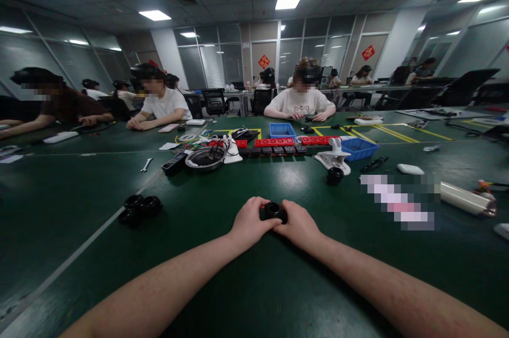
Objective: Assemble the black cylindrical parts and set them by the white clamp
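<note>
Green table (278, 285) broad before us. Our left hand (249, 223) and right hand (299, 225) both clamp one black ring part (272, 211), low over the table. Three like parts (140, 207) wait left, one (335, 175) right; work looks early.

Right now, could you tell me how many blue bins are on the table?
2: one blue bin mid-table behind the red parts, another blue bin to its right beside the white clamp. More may be hidden.
</note>
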